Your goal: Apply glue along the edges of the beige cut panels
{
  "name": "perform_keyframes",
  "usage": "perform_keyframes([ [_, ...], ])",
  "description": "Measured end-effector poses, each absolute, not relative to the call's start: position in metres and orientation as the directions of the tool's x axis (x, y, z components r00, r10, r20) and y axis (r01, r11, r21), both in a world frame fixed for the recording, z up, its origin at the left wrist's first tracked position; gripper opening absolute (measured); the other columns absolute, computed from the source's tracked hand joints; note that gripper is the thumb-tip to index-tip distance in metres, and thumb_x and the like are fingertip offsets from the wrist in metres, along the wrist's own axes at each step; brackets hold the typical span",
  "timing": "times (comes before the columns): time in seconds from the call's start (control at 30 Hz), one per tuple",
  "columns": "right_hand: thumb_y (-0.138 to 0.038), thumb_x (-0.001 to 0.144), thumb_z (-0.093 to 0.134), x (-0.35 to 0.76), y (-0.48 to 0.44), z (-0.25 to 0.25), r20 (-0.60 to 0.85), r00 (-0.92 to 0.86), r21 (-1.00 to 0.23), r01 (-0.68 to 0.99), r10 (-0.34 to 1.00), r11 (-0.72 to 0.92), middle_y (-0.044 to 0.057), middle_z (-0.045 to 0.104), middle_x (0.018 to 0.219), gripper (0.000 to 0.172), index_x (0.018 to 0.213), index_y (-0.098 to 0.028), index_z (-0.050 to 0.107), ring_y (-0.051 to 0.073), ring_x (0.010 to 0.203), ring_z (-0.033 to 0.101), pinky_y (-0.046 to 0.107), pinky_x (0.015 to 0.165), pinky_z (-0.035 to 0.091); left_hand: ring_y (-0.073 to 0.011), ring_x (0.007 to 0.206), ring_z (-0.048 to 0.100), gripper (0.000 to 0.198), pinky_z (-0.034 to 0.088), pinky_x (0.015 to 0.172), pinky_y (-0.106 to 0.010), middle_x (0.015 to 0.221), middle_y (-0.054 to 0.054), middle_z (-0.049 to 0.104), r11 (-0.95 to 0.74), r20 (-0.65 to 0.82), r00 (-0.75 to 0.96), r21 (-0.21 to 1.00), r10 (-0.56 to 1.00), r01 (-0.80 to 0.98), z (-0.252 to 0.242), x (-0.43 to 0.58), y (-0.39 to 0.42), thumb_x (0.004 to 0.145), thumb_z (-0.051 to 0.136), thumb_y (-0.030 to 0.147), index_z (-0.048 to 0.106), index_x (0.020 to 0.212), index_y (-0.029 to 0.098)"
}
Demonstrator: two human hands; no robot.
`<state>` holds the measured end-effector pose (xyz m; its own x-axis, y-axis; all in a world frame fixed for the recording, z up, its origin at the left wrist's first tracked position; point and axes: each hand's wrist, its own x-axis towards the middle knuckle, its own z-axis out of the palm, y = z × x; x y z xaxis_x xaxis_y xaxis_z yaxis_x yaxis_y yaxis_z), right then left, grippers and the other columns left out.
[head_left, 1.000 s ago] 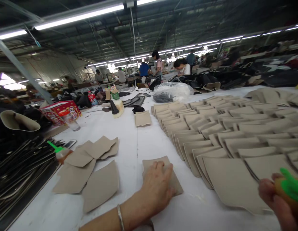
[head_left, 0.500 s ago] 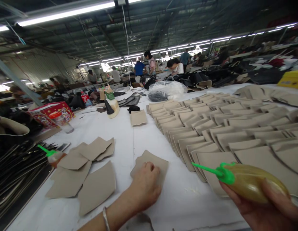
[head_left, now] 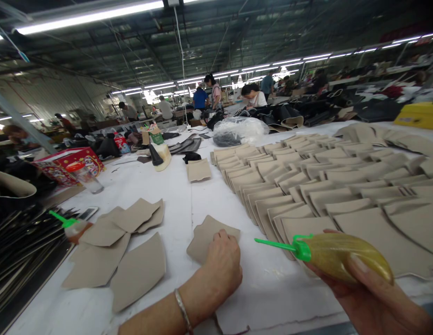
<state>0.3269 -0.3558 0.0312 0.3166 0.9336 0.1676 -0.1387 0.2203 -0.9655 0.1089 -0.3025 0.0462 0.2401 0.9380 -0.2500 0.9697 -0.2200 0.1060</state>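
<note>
My left hand (head_left: 222,264) rests with curled fingers on a small stack of beige cut pieces (head_left: 204,235) on the white table (head_left: 202,200), pressing and gripping its near edge. My right hand (head_left: 370,298) holds a yellowish glue squeeze bottle (head_left: 342,257) with a green nozzle (head_left: 277,244) pointing left toward the stack. The nozzle tip hangs just right of my left hand, above the table.
Rows of overlapped beige pieces (head_left: 307,186) cover the table's right half. Loose beige pieces (head_left: 122,242) lie at left beside a second green-tipped bottle (head_left: 68,225), black strips (head_left: 21,251) and a phone. A red box (head_left: 68,163), a plastic bag (head_left: 237,130) and workers stand farther back.
My right hand swung the glue bottle from the right edge in toward the stack, nozzle now pointing left. My left hand turned the stack and curled over it.
</note>
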Motion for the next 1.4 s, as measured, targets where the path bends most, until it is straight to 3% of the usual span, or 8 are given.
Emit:
perform_keyframes([
  [0.1, -0.046, 0.072, 0.08, 0.324, -0.352, 0.037, -0.019, 0.367, -0.929, -0.351, 0.93, 0.12, 0.013, 0.066, 0.107, 0.053, 0.115, -0.021, 0.064, 0.033, 0.091, 0.066, 0.032, 0.073, 0.059, -0.029, 0.098, 0.057, 0.036, 0.049, 0.083, -0.038, 0.107, -0.02, 0.058, -0.22, -0.277, 0.235, 0.087, 0.932, 0.972, 0.046, 0.107, -0.297, 0.073, 0.051, 0.005, 0.059, 0.107, 0.007],
  [0.23, -0.049, 0.063, 0.084, 0.324, -0.347, 0.039, -0.004, 0.394, -0.956, -0.272, 0.919, 0.112, 0.012, 0.067, 0.101, 0.066, 0.118, -0.021, 0.06, 0.028, 0.086, 0.067, 0.023, 0.072, 0.057, -0.0249, 0.089, 0.061, 0.034, 0.049, 0.079, -0.036, 0.102, -0.015, 0.062, -0.244, -0.276, 0.26, 0.092, 0.925, 0.965, 0.05, 0.093, -0.289, 0.078, 0.045, 0.007, 0.061, 0.107, 0.014],
  [0.37, -0.053, 0.071, 0.078, 0.327, -0.34, 0.031, 0.194, 0.318, -0.981, 0.073, 0.928, 0.18, 0.007, 0.065, 0.102, 0.062, 0.122, -0.025, 0.055, 0.026, 0.087, 0.065, 0.023, 0.071, 0.057, -0.0236, 0.084, 0.063, 0.041, 0.049, 0.076, -0.035, 0.094, -0.01, 0.066, -0.309, -0.25, 0.35, 0.192, 0.903, 0.932, 0.057, 0.082, -0.284, 0.085, 0.039, 0.015, 0.063, 0.117, 0.025],
  [0.47, -0.053, 0.075, 0.075, 0.323, -0.336, 0.029, 0.314, 0.232, -0.916, 0.328, 0.92, 0.23, 0.005, 0.06, 0.11, 0.057, 0.121, -0.028, 0.053, 0.027, 0.094, 0.062, 0.03, 0.082, 0.054, -0.0238, 0.089, 0.064, 0.051, 0.048, 0.079, -0.034, 0.096, -0.008, 0.07, -0.312, -0.255, 0.363, 0.217, 0.896, 0.925, 0.059, 0.08, -0.28, 0.083, 0.039, 0.012, 0.059, 0.126, 0.028],
  [0.67, -0.045, 0.083, 0.07, 0.306, -0.322, 0.03, 0.487, 0.02, -0.74, 0.54, 0.873, 0.4, 0.001, 0.056, 0.117, 0.045, 0.121, -0.03, 0.051, 0.023, 0.102, 0.057, 0.029, 0.089, 0.046, -0.025, 0.086, 0.066, 0.054, 0.048, 0.074, -0.034, 0.098, -0.008, 0.072, -0.324, -0.229, 0.374, 0.23, 0.899, 0.918, 0.054, 0.079, -0.279, 0.08, 0.039, 0.011, 0.06, 0.127, 0.03],
  [1.07, -0.034, 0.092, 0.06, 0.3, -0.311, 0.029, 0.59, -0.275, -0.473, 0.644, 0.759, 0.601, 0.006, 0.053, 0.116, 0.039, 0.126, -0.027, 0.044, 0.024, 0.103, 0.055, 0.03, 0.087, 0.047, -0.025, 0.076, 0.065, 0.041, 0.045, 0.065, -0.033, 0.084, -0.008, 0.07, -0.366, -0.181, 0.403, 0.207, 0.897, 0.907, 0.048, 0.077, -0.281, 0.081, 0.04, 0.015, 0.063, 0.113, 0.025],
  [1.27, -0.028, 0.092, 0.058, 0.303, -0.313, 0.029, 0.578, -0.302, -0.471, 0.635, 0.758, 0.612, 0.006, 0.052, 0.117, 0.039, 0.127, -0.027, 0.042, 0.023, 0.105, 0.054, 0.029, 0.089, 0.046, -0.024, 0.072, 0.064, 0.034, 0.043, 0.061, -0.031, 0.082, -0.009, 0.068, -0.377, -0.166, 0.406, 0.18, 0.899, 0.908, 0.045, 0.078, -0.282, 0.083, 0.038, 0.017, 0.063, 0.104, 0.022],
  [1.4, -0.028, 0.091, 0.06, 0.304, -0.312, 0.03, 0.547, -0.313, -0.5, 0.622, 0.776, 0.603, 0.006, 0.053, 0.116, 0.039, 0.126, -0.028, 0.043, 0.023, 0.104, 0.055, 0.03, 0.086, 0.048, -0.026, 0.072, 0.064, 0.038, 0.043, 0.061, -0.032, 0.083, -0.01, 0.067, -0.376, -0.158, 0.4, 0.164, 0.903, 0.912, 0.041, 0.078, -0.283, 0.084, 0.036, 0.018, 0.062, 0.111, 0.024],
])
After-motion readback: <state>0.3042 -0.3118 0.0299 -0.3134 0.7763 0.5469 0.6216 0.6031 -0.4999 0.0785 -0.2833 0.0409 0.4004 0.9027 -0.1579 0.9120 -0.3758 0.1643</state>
